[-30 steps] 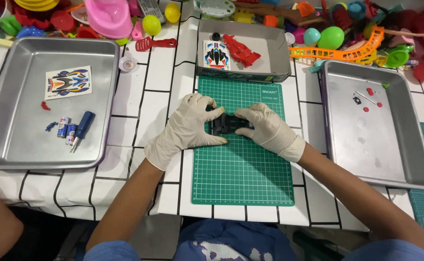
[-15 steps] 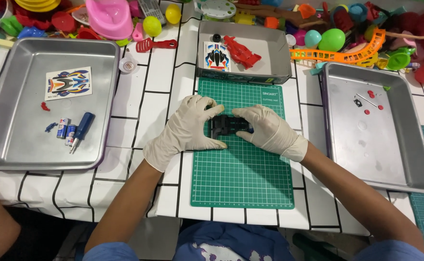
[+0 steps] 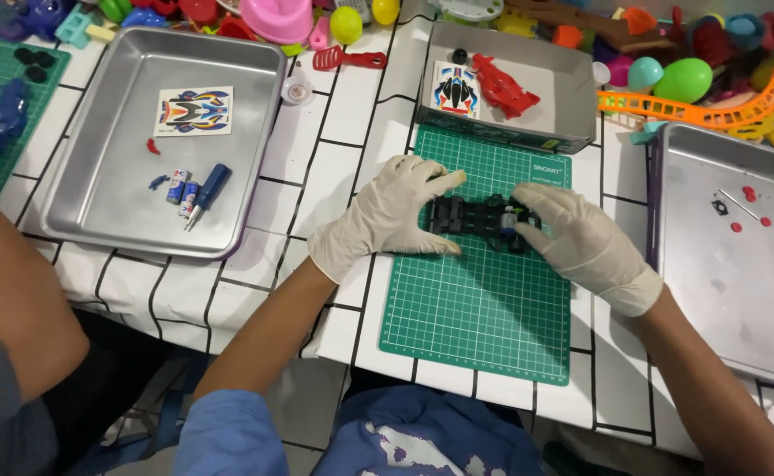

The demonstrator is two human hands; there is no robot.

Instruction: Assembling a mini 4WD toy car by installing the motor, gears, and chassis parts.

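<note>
The left hand [image 3: 393, 214], in a thin cream latex glove, pinches the rear end of a black plastic toy car chassis [image 3: 479, 216], thumb below and fingers curled over the top. The right hand [image 3: 578, 236], gloved the same, closes on the other end, its fingertips narrow around the part where a small blue-and-silver piece shows. The chassis is a long, ribbed, matte frame held just above or on a green cutting mat [image 3: 484, 308] with a fine white grid; contact with the mat cannot be told.

The mat lies on a white tabletop [image 3: 254, 282] crossed by black lines like tile joints. Just beyond the mat stands a small rectangular metal tray [image 3: 545, 132] holding a glossy red car body shell [image 3: 503, 86], a sticker sheet [image 3: 456, 90] and 1 small black wheel [image 3: 459, 55]. To the left sits a large brushed-steel tray [image 3: 246, 176] with another sticker sheet [image 3: 194, 111], 2 small batteries [image 3: 182, 189] and a blue-handled screwdriver [image 3: 207, 189]. To the right, a third steel tray [image 3: 740, 308] carries a few small red bits [image 3: 748, 194]. A heap of bright plastic toys [image 3: 704, 70] runs along the far edge. Another person's bare forearm [image 3: 12, 291] rests at the near left.
</note>
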